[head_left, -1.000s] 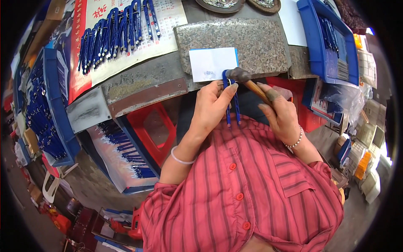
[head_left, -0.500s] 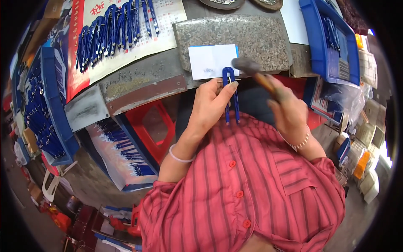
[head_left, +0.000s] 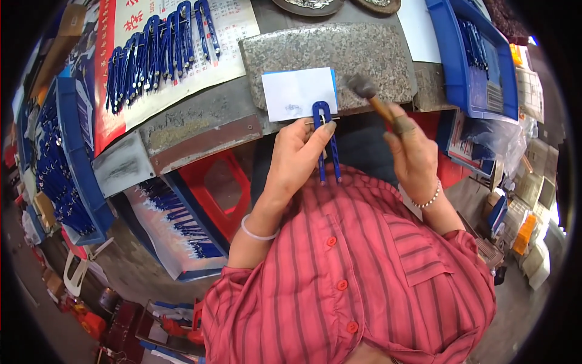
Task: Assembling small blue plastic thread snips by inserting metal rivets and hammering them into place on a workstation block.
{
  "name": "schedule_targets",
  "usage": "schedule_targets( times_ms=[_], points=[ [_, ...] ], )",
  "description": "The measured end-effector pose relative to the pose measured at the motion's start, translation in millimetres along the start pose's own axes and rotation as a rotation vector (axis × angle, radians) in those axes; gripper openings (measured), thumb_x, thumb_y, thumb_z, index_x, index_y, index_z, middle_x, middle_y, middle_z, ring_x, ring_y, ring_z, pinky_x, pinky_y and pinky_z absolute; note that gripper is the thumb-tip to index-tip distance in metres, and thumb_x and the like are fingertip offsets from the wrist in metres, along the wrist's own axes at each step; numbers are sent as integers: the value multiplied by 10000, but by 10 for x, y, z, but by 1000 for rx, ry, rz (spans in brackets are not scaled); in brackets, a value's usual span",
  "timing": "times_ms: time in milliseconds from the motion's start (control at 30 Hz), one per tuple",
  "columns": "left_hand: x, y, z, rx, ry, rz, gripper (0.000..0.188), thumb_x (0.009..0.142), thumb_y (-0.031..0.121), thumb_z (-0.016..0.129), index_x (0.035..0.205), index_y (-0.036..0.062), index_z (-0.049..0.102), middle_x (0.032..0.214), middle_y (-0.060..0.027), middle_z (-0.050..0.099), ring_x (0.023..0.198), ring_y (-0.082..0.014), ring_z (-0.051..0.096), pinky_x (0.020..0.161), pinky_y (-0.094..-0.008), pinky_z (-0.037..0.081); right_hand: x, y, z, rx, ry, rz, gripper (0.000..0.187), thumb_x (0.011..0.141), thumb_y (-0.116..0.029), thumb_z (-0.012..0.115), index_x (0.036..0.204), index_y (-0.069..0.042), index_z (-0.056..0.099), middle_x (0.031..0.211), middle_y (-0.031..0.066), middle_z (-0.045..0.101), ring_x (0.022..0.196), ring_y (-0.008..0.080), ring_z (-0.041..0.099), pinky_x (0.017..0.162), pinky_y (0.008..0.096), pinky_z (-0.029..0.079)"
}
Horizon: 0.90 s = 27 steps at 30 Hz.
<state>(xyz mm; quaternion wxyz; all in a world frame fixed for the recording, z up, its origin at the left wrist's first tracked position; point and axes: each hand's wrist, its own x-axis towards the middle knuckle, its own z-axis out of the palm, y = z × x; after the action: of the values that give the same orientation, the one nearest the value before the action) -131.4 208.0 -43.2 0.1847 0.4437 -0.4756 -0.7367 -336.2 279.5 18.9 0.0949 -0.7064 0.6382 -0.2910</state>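
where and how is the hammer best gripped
Probably by its wooden handle, coming from the person's right and near side: the handle is slim and slopes that way, leaving the thicker dark head at the far end. The right hand grips it there.

The left hand [head_left: 294, 156] pinches thumb against fingers at the near edge of the tabletop [head_left: 201, 104], the left forearm [head_left: 266, 213] slanting inward. The right hand [head_left: 416, 156] curls in a grip farther right, the right forearm [head_left: 444, 217] angled inward too.
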Motion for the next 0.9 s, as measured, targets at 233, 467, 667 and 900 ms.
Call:
schedule_targets(
  times_ms=[233, 467, 667, 900],
  points=[
    [-38, -20, 50, -35, 77, 63, 329, 934, 304, 639, 810, 2, 604, 596, 16, 533, 547, -44, 477, 491, -245, 383, 81, 336, 8, -465, 45, -31, 390, 856, -13, 659, 1238, -3, 581, 984, 160, 619, 824, 305, 632, 730, 348, 505],
    [-156, 32, 145, -21, 36, 169, 253, 935, 239, 640, 935, -14, 628, 627, 4, 569, 578, -51, 526, 519, -243, 424, 486, -139, 108, 445, -291, 330, 266, 865, -71, 677, 1104, 34, 629, 849, 82, 619, 764, 114, 574, 705, 266, 478],
    [-327, 165, 109, -11, 22, 259, 229, 936, 205, 632, 989, -18, 625, 654, -24, 610, 598, -64, 553, 541, -254, 447, 625, -90, 165, 927, -498, 367, 157, 912, -58, 625, 1046, 20, 650, 917, 19, 643, 836, 55, 582, 696, 203, 474],
    [-377, 418, 4, -20, -61, 280, 223, 946, 212, 620, 947, -11, 620, 659, 2, 569, 594, -52, 511, 531, -249, 423, 741, -314, 114, 949, -440, 427, 192, 909, -49, 608, 1084, 28, 616, 876, 11, 631, 733, 49, 553, 654, 200, 449]
  ],
)
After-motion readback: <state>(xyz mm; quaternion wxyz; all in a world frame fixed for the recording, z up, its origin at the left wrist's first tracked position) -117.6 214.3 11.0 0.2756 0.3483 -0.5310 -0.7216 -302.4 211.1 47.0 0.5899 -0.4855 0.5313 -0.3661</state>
